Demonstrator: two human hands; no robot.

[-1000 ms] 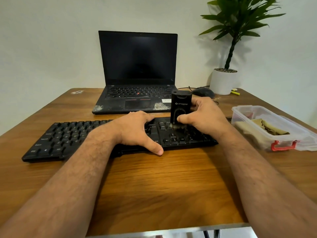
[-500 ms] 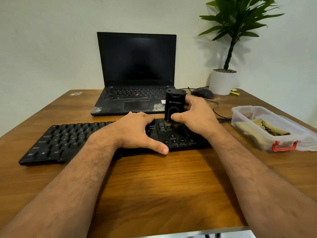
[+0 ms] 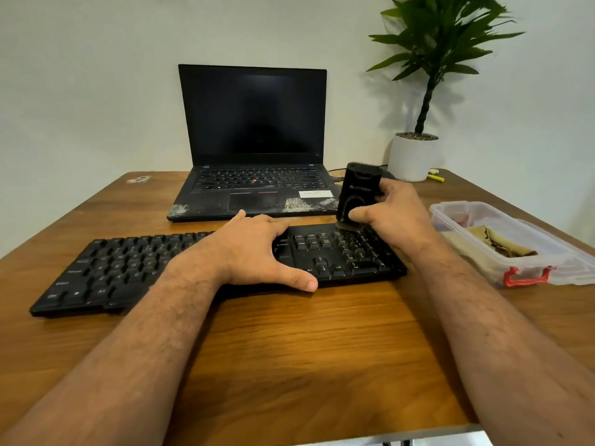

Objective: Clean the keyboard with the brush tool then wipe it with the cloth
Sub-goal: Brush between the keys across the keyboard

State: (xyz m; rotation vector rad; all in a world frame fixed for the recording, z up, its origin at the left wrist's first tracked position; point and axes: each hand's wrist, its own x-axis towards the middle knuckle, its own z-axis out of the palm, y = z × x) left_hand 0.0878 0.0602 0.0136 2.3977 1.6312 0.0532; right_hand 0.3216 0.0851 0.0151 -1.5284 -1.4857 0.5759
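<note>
- Two hands busy: my right hand (image 3: 391,214) grips the black block-shaped brush tool (image 3: 357,194), bristles on the flat black plastic keyboard (image 3: 135,265), two o'clock end.
- My left hand (image 3: 254,249) lies spread, pinning it; I'd sweep lightly between rows.

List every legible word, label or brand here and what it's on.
"ThinkPad": laptop palm rest, right corner.
"Enter", "Ctrl", "Alt": keys on the keyboard; other legends too blurred.
Brush tool: pale logo and a word, unreadable.
White sticker on the laptop: print too small.
</note>
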